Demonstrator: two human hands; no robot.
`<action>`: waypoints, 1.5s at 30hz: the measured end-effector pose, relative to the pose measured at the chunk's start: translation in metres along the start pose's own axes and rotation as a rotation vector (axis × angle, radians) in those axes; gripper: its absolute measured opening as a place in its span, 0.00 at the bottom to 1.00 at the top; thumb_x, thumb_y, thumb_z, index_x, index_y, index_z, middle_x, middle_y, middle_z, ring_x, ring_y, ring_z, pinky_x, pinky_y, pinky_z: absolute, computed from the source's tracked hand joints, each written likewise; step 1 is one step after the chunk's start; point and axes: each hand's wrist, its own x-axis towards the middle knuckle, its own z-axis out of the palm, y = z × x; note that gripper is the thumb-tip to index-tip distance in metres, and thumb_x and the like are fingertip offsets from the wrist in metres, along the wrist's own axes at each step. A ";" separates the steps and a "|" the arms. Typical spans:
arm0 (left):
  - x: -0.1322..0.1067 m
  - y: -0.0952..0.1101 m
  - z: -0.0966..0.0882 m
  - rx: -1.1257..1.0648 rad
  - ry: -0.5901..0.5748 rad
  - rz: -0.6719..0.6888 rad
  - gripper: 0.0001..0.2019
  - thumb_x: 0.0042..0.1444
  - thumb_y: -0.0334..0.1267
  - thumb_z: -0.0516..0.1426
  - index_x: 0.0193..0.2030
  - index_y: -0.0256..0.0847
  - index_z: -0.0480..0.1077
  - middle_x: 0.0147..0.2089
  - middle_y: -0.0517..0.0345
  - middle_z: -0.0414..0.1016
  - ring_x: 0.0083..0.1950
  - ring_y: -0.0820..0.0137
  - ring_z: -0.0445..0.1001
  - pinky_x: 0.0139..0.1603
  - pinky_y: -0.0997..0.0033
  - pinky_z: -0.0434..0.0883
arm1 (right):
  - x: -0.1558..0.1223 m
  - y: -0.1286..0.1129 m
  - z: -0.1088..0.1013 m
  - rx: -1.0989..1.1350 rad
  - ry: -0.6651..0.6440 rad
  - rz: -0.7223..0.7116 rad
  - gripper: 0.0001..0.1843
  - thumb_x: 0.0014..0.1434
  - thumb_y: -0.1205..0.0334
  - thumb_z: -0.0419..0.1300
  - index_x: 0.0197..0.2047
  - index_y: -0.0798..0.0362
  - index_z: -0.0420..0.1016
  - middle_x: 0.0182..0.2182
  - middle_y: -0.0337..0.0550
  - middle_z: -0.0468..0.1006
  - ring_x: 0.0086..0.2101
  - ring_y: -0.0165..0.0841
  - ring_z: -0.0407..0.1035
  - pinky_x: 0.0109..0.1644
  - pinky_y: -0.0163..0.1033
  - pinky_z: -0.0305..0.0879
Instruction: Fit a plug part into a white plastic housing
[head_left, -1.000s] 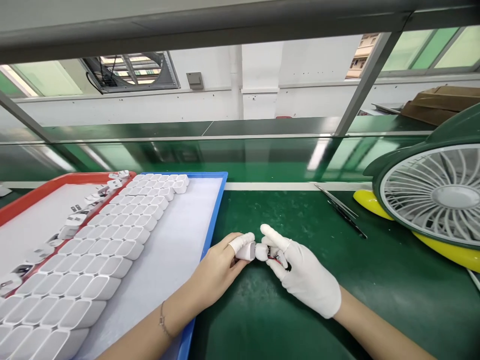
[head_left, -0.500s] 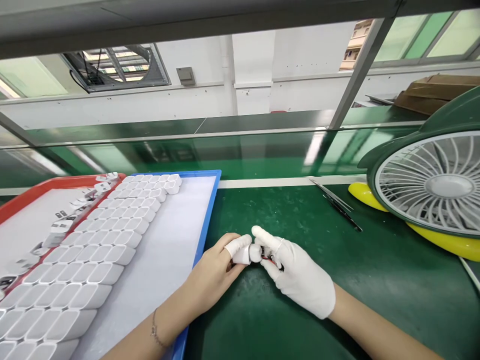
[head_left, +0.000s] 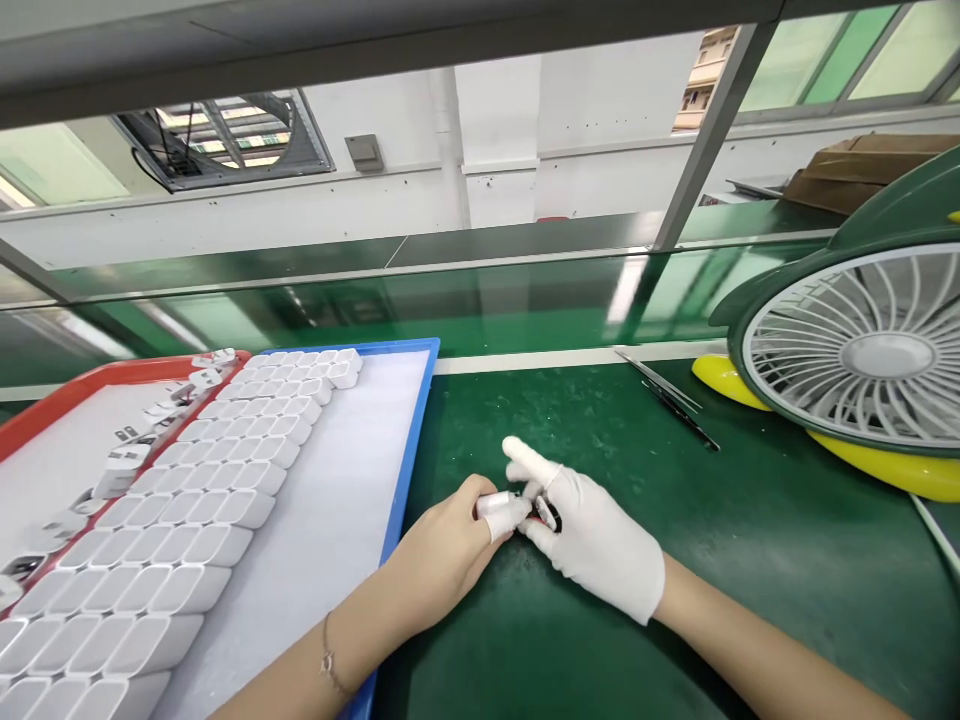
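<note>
Over the green worktop (head_left: 750, 560), a bare left hand (head_left: 442, 550) and a gloved right hand (head_left: 600, 545) close their fingers on 1 small white charger shell (head_left: 501, 506) pinched between them. A slip could drop or misalign it. Nearby: 2 trays, blue (head_left: 416, 430) and red (head_left: 67, 385), 1 fan (head_left: 862, 350), countless shells.

Both hands (head_left: 525, 520) on small white part (head_left: 501, 503)
</note>
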 end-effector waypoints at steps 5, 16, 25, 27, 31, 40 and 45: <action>0.002 0.006 -0.010 -0.442 0.155 -0.156 0.09 0.61 0.42 0.53 0.46 0.46 0.69 0.41 0.56 0.69 0.35 0.72 0.69 0.34 0.73 0.66 | 0.001 -0.005 -0.013 0.289 0.219 0.022 0.35 0.57 0.64 0.58 0.65 0.43 0.50 0.57 0.46 0.62 0.51 0.39 0.62 0.54 0.49 0.63; 0.011 0.018 -0.005 -1.200 0.225 -0.437 0.13 0.55 0.46 0.59 0.36 0.39 0.62 0.25 0.63 0.69 0.18 0.80 0.63 0.18 0.81 0.57 | 0.000 -0.021 0.023 0.434 0.240 -0.004 0.24 0.49 0.69 0.64 0.48 0.45 0.63 0.46 0.39 0.67 0.45 0.34 0.66 0.48 0.42 0.65; 0.014 0.014 -0.003 -1.233 0.172 -0.444 0.13 0.54 0.45 0.60 0.38 0.37 0.65 0.25 0.60 0.71 0.23 0.76 0.68 0.23 0.79 0.64 | 0.005 -0.018 0.011 0.622 0.088 0.235 0.16 0.48 0.68 0.66 0.40 0.51 0.68 0.37 0.40 0.75 0.38 0.34 0.71 0.46 0.43 0.68; 0.014 0.015 -0.003 -1.285 0.168 -0.474 0.13 0.54 0.45 0.60 0.39 0.37 0.66 0.23 0.60 0.70 0.22 0.76 0.68 0.22 0.79 0.64 | 0.005 -0.019 0.012 0.697 0.069 0.256 0.17 0.48 0.68 0.66 0.41 0.52 0.67 0.37 0.41 0.75 0.38 0.35 0.72 0.47 0.45 0.68; 0.014 0.013 -0.002 -1.440 0.184 -0.538 0.13 0.56 0.45 0.58 0.35 0.36 0.68 0.23 0.58 0.70 0.21 0.76 0.67 0.21 0.79 0.63 | 0.008 -0.015 0.015 0.821 -0.007 0.243 0.20 0.51 0.65 0.65 0.47 0.53 0.65 0.41 0.45 0.74 0.41 0.35 0.71 0.50 0.47 0.68; 0.015 0.007 0.002 -1.576 0.214 -0.541 0.15 0.57 0.46 0.57 0.28 0.35 0.69 0.20 0.61 0.65 0.18 0.80 0.62 0.19 0.80 0.57 | 0.014 -0.010 0.018 0.814 -0.041 0.153 0.21 0.55 0.65 0.63 0.52 0.53 0.64 0.46 0.47 0.73 0.44 0.35 0.70 0.53 0.48 0.67; 0.015 0.006 0.003 -1.566 0.192 -0.555 0.15 0.57 0.47 0.58 0.33 0.34 0.70 0.26 0.57 0.70 0.21 0.79 0.65 0.21 0.81 0.61 | 0.013 -0.011 0.020 0.730 -0.020 0.177 0.24 0.53 0.61 0.65 0.51 0.53 0.63 0.44 0.47 0.73 0.41 0.35 0.70 0.48 0.45 0.69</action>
